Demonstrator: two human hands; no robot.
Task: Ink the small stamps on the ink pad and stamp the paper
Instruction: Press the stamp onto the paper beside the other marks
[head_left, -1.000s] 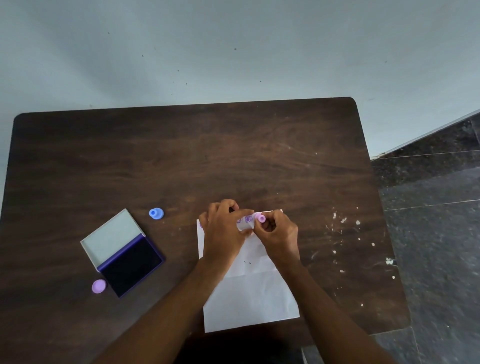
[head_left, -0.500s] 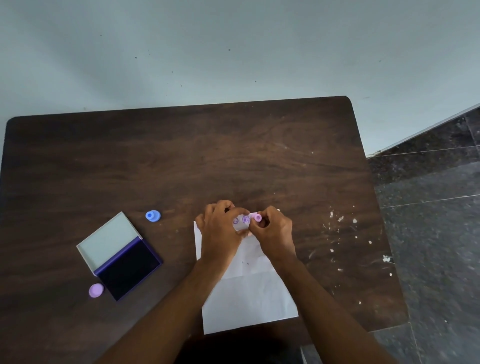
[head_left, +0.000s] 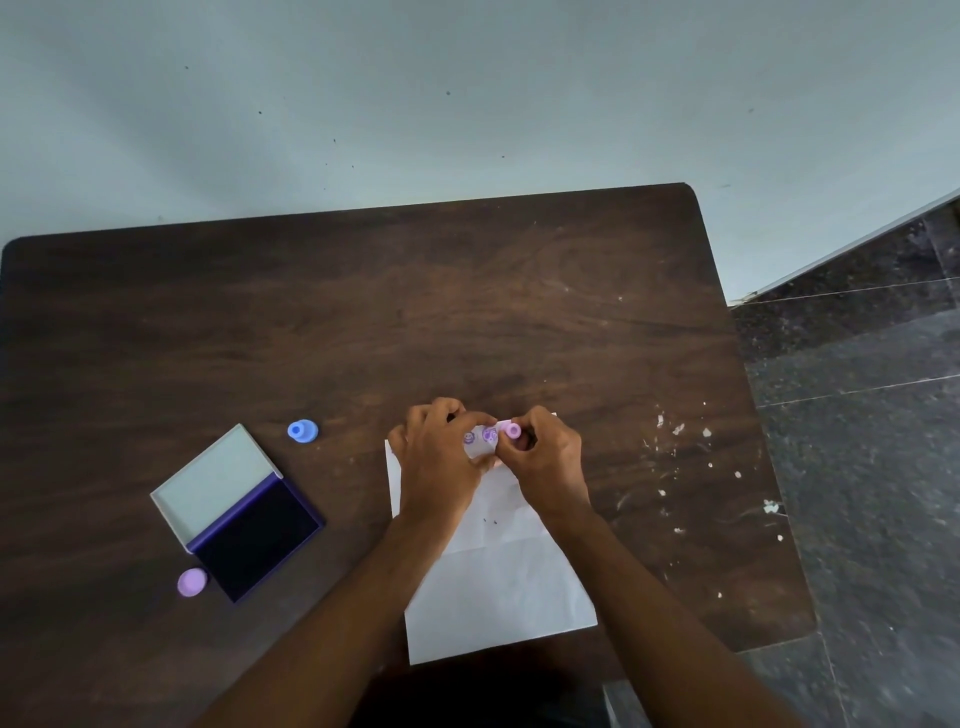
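Near the middle of the table (head_left: 363, 322), toward its right half, a white paper (head_left: 498, 587) lies with its near edge close to the table's near edge, and both hands work at its far end. The right hand (head_left: 545, 467) pinches a small pink stamp (head_left: 513, 430) between curled fingertips, standing it upright on the paper's far edge. The left hand (head_left: 441, 462) rests on the sheet with fingers curled at the same spot; whether it pinches the paper or only pins it down I cannot tell. Two purple prints (head_left: 479, 436) sit side by side just left of the pink stamp, so this looks like the third impression in a row. To do it well, I would judge that the stamp should press straight down with even force and lift off vertically, without rocking or sliding, since wet ink so near the neighbouring print could smear. The left hand should keep the thin sheet flat so it does not rise with the stamp. Off toward the table's left edge, the ink pad (head_left: 260, 535) lies open, its pale lid (head_left: 213, 478) folded back; a blue stamp (head_left: 302, 431) stands beyond it and a lilac stamp (head_left: 191, 582) just beside its near corner, both well apart from the hands and likely due for inking after this one. White flecks (head_left: 675, 431) scatter the table's right side.
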